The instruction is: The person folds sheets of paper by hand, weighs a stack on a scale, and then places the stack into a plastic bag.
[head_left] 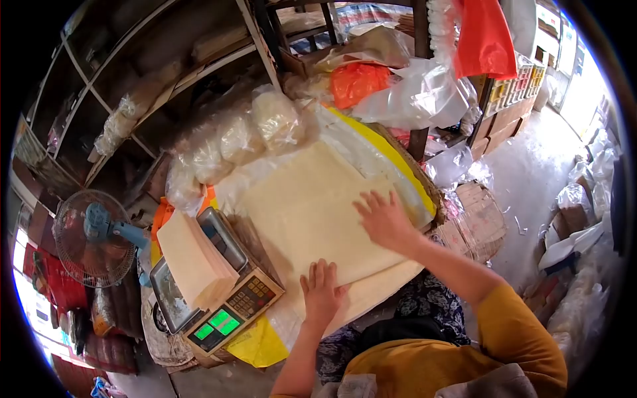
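Broad pale cream sheets (305, 205) lie flat in a layered pile on the table in front of me. My right hand (385, 222) rests on the right part of the top sheet with its fingers spread. Nearer to me, my left hand (322, 295) lies flat on the sheet's front edge, fingers stretched out. Neither hand grips anything. To the left, a folded stack of similar cream sheets (192, 259) sits on the metal tray of a digital scale (229, 315), whose green display is lit; its digits are too small to read.
Several clear plastic bags with pale contents (239, 139) line the table's back edge. A fan (96, 235) stands at the left, below shelves (133, 86). Plastic bags hang and lie at the back right, near an orange-red bag (358, 83). Cardboard (474, 222) lies beside the table.
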Demonstrator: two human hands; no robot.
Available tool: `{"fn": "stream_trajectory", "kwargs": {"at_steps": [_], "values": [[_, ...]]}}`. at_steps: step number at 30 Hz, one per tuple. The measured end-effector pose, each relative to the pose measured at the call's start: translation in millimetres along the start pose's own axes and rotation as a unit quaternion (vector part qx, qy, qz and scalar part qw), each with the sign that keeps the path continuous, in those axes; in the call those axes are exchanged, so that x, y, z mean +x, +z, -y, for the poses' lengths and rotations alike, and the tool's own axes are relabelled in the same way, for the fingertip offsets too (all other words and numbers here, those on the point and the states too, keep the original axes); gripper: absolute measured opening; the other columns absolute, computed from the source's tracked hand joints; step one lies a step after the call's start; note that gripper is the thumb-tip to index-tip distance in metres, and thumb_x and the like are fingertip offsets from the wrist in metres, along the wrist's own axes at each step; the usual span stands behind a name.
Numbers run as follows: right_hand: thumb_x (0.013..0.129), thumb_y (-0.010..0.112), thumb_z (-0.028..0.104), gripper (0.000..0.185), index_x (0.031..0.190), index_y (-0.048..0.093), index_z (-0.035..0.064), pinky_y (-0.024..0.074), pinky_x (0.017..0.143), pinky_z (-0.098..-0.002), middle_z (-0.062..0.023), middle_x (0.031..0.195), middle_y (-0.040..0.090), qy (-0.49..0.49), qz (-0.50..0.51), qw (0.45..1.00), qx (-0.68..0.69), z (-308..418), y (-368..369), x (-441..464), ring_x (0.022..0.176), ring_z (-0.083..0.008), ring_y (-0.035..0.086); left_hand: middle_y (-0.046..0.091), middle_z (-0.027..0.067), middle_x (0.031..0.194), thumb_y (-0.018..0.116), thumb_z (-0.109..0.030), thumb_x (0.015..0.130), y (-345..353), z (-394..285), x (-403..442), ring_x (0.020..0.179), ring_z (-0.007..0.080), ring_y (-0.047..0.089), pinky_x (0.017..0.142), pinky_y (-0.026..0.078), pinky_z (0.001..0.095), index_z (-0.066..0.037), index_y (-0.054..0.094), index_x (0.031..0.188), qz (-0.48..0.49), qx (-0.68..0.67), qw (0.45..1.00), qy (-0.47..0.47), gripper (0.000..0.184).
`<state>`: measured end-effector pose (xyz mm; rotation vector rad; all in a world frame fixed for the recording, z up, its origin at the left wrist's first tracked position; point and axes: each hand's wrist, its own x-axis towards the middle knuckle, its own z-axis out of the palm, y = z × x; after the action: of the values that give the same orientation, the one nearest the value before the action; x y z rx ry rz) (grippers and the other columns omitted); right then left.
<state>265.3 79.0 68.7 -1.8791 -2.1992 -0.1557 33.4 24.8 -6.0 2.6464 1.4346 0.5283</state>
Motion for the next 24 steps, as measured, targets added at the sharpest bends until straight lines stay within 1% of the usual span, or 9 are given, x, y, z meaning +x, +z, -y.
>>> {"fn": "stream_trajectory", "kwargs": {"at_steps": [6, 10, 13, 15, 16, 18, 19, 22, 24], "values": [[0.088, 0.053, 0.027, 0.044, 0.129, 0.047, 0.0118, 0.0242, 0.101, -0.0574, -0.0134, 0.137, 0.039, -0.046, -0.053, 0.997, 0.034, 8, 57, -59, 0.129, -0.0311, 0.032, 0.041, 0.0176, 0.134, 0.062, -0.028, 0.08, -6, 11, 0, 0.125, 0.0371, 0.038, 0.099, 0.03, 0.0573, -0.008, 0.044, 0.129, -0.008, 0.017, 0.999, 0.038, 0.055], [0.092, 0.047, 0.03, 0.046, 0.133, 0.042, 0.0122, 0.0231, 0.102, -0.0579, -0.0128, 0.144, 0.03, 0.026, 0.144, 0.984, 0.104, 38, 18, -50, 0.134, -0.0329, 0.024, 0.054, 0.0163, 0.121, 0.062, -0.02, 0.076, -18, 48, -3, 0.116, 0.0338, 0.047, 0.099, 0.035, 0.0502, -0.006, 0.05, 0.12, 0.005, 0.065, 0.998, 0.011, 0.048], [0.09, 0.048, 0.025, 0.045, 0.132, 0.042, 0.0102, 0.0286, 0.102, -0.0548, -0.0133, 0.138, 0.039, -0.098, 0.098, 0.972, 0.189, 74, -5, -48, 0.13, -0.0316, 0.034, 0.057, 0.0145, 0.114, 0.065, -0.011, 0.073, -64, 22, 2, 0.111, 0.0306, 0.051, 0.089, 0.043, 0.0446, -0.006, 0.053, 0.111, 0.069, -0.008, 0.997, -0.029, 0.041], [0.086, 0.049, 0.016, 0.046, 0.131, 0.043, 0.0083, 0.0329, 0.102, -0.0499, -0.0129, 0.13, 0.049, -0.105, 0.185, 0.973, 0.089, 85, -26, -30, 0.123, -0.0272, 0.045, 0.054, 0.015, 0.118, 0.066, -0.007, 0.073, -75, 8, 8, 0.113, 0.0276, 0.051, 0.088, 0.045, 0.0404, -0.003, 0.049, 0.118, -0.175, 0.012, 0.984, 0.042, 0.048], [0.078, 0.055, 0.011, 0.04, 0.117, 0.051, 0.0082, 0.0363, 0.1, -0.044, -0.0127, 0.116, 0.056, -0.125, 0.077, 0.982, 0.122, 83, -26, -33, 0.116, -0.0251, 0.05, 0.054, 0.015, 0.118, 0.066, -0.007, 0.073, -71, 11, 7, 0.113, 0.0276, 0.051, 0.088, 0.045, 0.0404, -0.003, 0.049, 0.118, -0.175, 0.014, 0.984, 0.044, 0.048], [0.077, 0.054, 0.008, 0.044, 0.12, 0.051, 0.0076, 0.036, 0.101, -0.0447, -0.012, 0.118, 0.057, -0.224, -0.012, 0.96, 0.166, 64, -50, -42, 0.115, -0.0253, 0.051, 0.048, 0.0138, 0.128, 0.069, -0.01, 0.076, -56, 20, 1, 0.119, 0.0267, 0.046, 0.098, 0.038, 0.0391, -0.004, 0.042, 0.128, -0.328, -0.35, 0.864, -0.155, 0.059], [0.076, 0.053, 0.004, 0.048, 0.123, 0.051, 0.007, 0.0357, 0.101, -0.0454, -0.0113, 0.119, 0.057, -0.319, -0.098, 0.92, 0.206, 54, -58, -49, 0.115, -0.0254, 0.052, 0.038, 0.0137, 0.136, 0.066, -0.016, 0.082, -59, 21, -3, 0.123, 0.0245, 0.042, 0.099, 0.036, 0.0365, -0.004, 0.031, 0.135, -0.267, -0.493, 0.807, -0.186, 0.064], [0.072, 0.056, 0.002, 0.044, 0.116, 0.057, 0.0073, 0.0376, 0.1, -0.0444, -0.0101, 0.12, 0.057, -0.303, -0.094, 0.919, 0.234, 29, -24, -82, 0.115, -0.0283, 0.051, 0.035, 0.0156, 0.138, 0.061, -0.015, 0.086, -32, 41, -23, 0.125, 0.023, 0.04, 0.1, 0.035, 0.0372, -0.006, 0.028, 0.138, -0.228, -0.377, 0.885, -0.151, 0.062], [0.069, 0.057, 0.001, 0.042, 0.111, 0.06, 0.0062, 0.0388, 0.1, -0.043, -0.0111, 0.117, 0.058, -0.26, -0.043, 0.916, 0.302, 0, 21, -103, 0.114, -0.0296, 0.052, 0.047, 0.0132, 0.131, 0.059, -0.012, 0.086, -29, 31, -32, 0.12, 0.0231, 0.047, 0.102, 0.035, 0.0394, -0.007, 0.045, 0.129, -0.221, -0.545, 0.768, -0.252, 0.045]]}}
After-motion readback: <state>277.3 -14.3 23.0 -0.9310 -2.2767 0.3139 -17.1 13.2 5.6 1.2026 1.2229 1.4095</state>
